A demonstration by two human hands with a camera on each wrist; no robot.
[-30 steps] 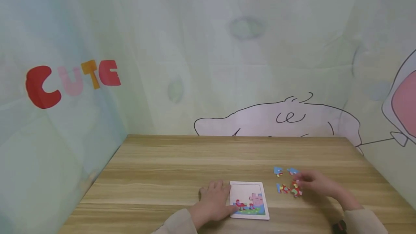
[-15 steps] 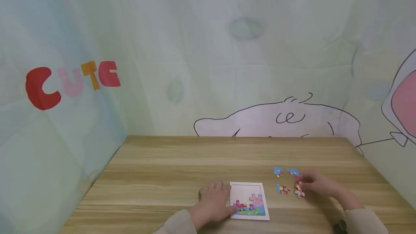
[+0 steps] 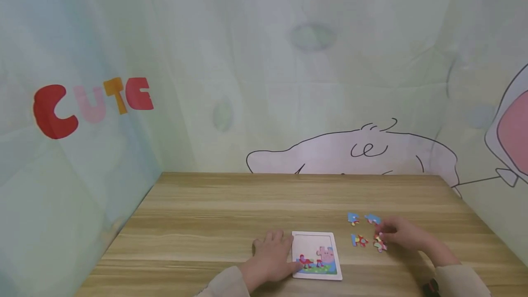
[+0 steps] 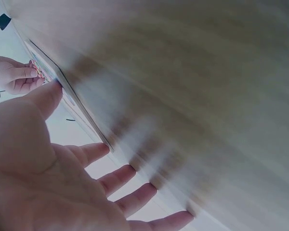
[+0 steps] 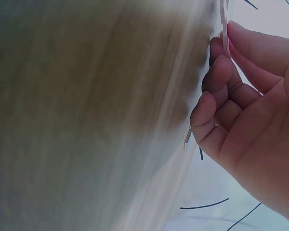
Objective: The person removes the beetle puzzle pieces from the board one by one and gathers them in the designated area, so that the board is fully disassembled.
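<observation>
A square picture puzzle tray (image 3: 305,243) with a white border lies on the table, with a pink pig's head and a green strip along its lower part. Flat beside its left edge is my left hand (image 3: 270,258), fingers spread and thumb over the lower left border. In the left wrist view, the thumb of this hand (image 4: 48,163) touches the tray's edge. My right hand (image 3: 402,233) pinches a red and yellow jigsaw piece (image 3: 380,244) between thumb and fingers. The right wrist view shows that piece (image 5: 225,29) edge-on, the other fingers curled in.
Close to the right hand lie a blue jigsaw piece (image 3: 353,217), another blue one (image 3: 373,218) and a blue, yellow and red piece (image 3: 360,240). The wooden table (image 3: 214,223) meets a printed cloth backdrop (image 3: 268,81) at its far edge.
In my right hand the red and yellow piece has turned and shifted slightly right and toward me. The left hand and the tray stay where they were.
</observation>
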